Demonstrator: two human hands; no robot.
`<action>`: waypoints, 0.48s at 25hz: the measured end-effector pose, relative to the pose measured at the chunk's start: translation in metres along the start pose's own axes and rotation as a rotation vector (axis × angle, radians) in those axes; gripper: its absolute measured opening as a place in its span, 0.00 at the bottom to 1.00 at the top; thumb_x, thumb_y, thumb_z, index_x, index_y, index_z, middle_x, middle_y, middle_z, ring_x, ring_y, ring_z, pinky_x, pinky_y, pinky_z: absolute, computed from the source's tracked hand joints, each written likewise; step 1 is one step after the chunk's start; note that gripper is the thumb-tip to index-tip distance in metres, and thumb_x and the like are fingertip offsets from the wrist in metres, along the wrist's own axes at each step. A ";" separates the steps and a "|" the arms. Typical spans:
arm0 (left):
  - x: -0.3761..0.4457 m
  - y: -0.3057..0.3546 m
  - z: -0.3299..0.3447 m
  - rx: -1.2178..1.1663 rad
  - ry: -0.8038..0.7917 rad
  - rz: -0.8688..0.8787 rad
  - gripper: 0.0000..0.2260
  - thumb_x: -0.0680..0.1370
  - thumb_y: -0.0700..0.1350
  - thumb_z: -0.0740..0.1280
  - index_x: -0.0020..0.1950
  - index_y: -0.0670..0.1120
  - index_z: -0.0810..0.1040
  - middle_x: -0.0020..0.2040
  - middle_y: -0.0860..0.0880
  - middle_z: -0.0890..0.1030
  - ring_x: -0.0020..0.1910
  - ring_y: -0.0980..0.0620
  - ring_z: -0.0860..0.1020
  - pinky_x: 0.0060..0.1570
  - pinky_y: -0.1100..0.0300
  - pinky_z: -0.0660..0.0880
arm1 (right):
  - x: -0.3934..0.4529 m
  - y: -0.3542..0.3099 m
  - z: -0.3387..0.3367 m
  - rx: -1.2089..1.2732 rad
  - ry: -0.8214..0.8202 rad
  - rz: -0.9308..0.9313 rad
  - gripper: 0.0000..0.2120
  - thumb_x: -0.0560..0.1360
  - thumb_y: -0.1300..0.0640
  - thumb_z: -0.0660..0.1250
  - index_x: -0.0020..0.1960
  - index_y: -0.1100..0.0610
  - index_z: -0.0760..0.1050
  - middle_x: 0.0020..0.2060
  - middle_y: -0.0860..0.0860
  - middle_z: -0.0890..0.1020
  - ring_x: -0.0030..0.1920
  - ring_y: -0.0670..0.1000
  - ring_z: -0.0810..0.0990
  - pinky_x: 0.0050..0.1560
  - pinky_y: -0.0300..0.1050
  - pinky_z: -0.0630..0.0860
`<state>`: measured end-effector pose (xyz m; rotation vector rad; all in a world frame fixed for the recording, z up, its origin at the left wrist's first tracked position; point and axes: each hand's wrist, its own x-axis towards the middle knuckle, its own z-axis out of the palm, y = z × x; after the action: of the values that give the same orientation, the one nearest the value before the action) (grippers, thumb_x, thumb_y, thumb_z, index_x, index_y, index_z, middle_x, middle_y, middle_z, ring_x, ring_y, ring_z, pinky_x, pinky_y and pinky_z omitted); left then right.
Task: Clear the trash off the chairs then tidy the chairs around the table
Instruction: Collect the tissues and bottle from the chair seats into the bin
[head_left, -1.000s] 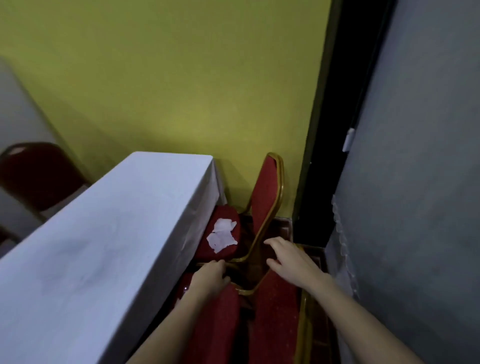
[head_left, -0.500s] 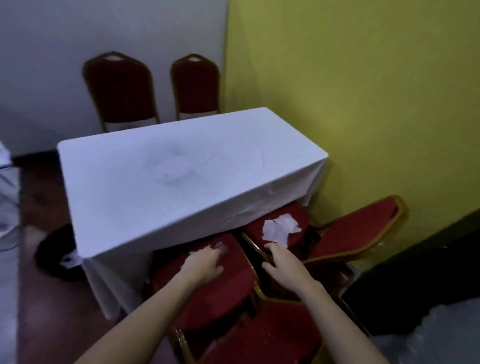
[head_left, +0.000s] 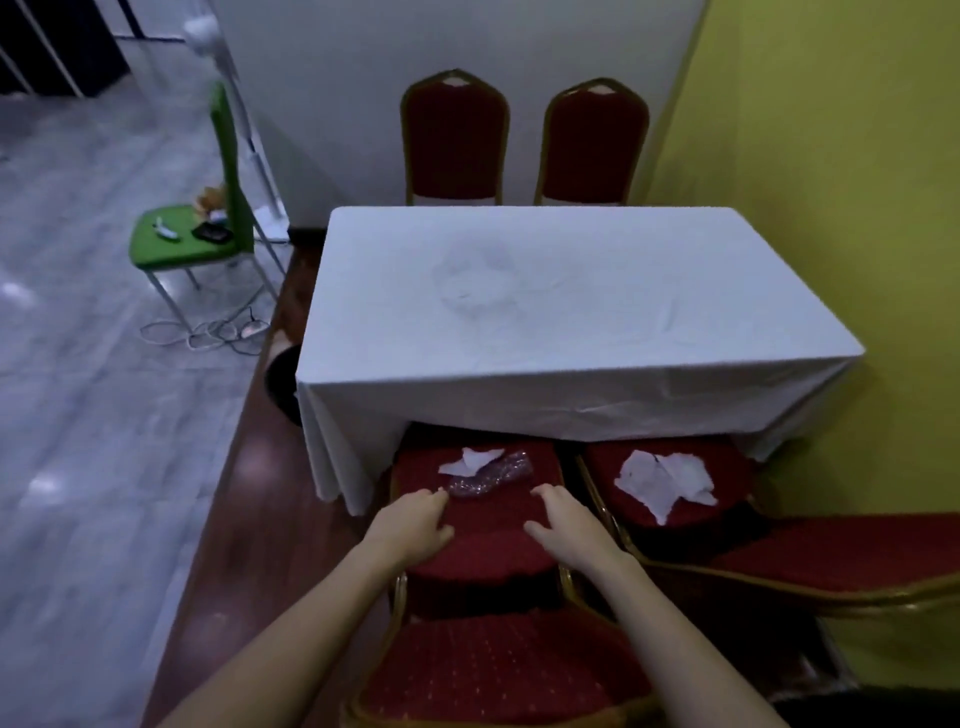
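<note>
Two red chairs with gold frames stand at the near side of the white-clothed table (head_left: 571, 312). On the left chair's seat (head_left: 483, 540) lie a torn white paper (head_left: 470, 460) and a crumpled clear plastic wrapper (head_left: 491, 475). My left hand (head_left: 415, 525) rests on that seat with its fingertips beside the wrapper's end. My right hand (head_left: 563, 525) lies flat on the same seat, a little to the right of the wrapper. Neither hand holds anything. The right chair's seat (head_left: 670, 519) carries bigger torn white papers (head_left: 665, 480).
Two more red chairs (head_left: 454, 140) (head_left: 595, 145) stand behind the table against the white wall. A green chair (head_left: 192, 239) with small items stands left on the grey floor, cables beneath it. A dark bin (head_left: 283, 384) sits at the table's left corner. Yellow wall on the right.
The view has swung left from the corner to face the table square on. Both hands moved onto the left chair's seat near the wrapper; the right hand left the gap between chairs.
</note>
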<state>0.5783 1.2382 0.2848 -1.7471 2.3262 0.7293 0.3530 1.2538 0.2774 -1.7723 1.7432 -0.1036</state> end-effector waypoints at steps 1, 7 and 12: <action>0.000 -0.001 0.006 -0.017 -0.003 -0.010 0.14 0.77 0.50 0.61 0.56 0.41 0.72 0.55 0.42 0.77 0.56 0.42 0.77 0.53 0.49 0.75 | 0.001 0.002 -0.001 -0.020 -0.012 -0.008 0.24 0.76 0.50 0.63 0.69 0.56 0.64 0.63 0.53 0.72 0.61 0.53 0.74 0.60 0.49 0.73; 0.017 0.002 0.012 -0.120 0.014 -0.050 0.13 0.76 0.49 0.62 0.55 0.42 0.73 0.54 0.44 0.78 0.55 0.43 0.78 0.52 0.50 0.75 | -0.005 0.003 -0.009 -0.080 -0.041 -0.022 0.24 0.76 0.50 0.62 0.70 0.55 0.62 0.65 0.52 0.71 0.62 0.52 0.74 0.60 0.49 0.73; 0.039 0.025 0.011 -0.162 0.041 -0.004 0.12 0.76 0.47 0.62 0.56 0.42 0.72 0.55 0.44 0.78 0.53 0.45 0.78 0.49 0.50 0.76 | 0.003 0.026 -0.020 -0.016 -0.005 0.023 0.24 0.77 0.50 0.62 0.70 0.54 0.63 0.66 0.51 0.70 0.62 0.50 0.73 0.61 0.47 0.73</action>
<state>0.5413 1.2148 0.2675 -1.8480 2.3481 0.9133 0.3212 1.2459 0.2799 -1.7620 1.7654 -0.0755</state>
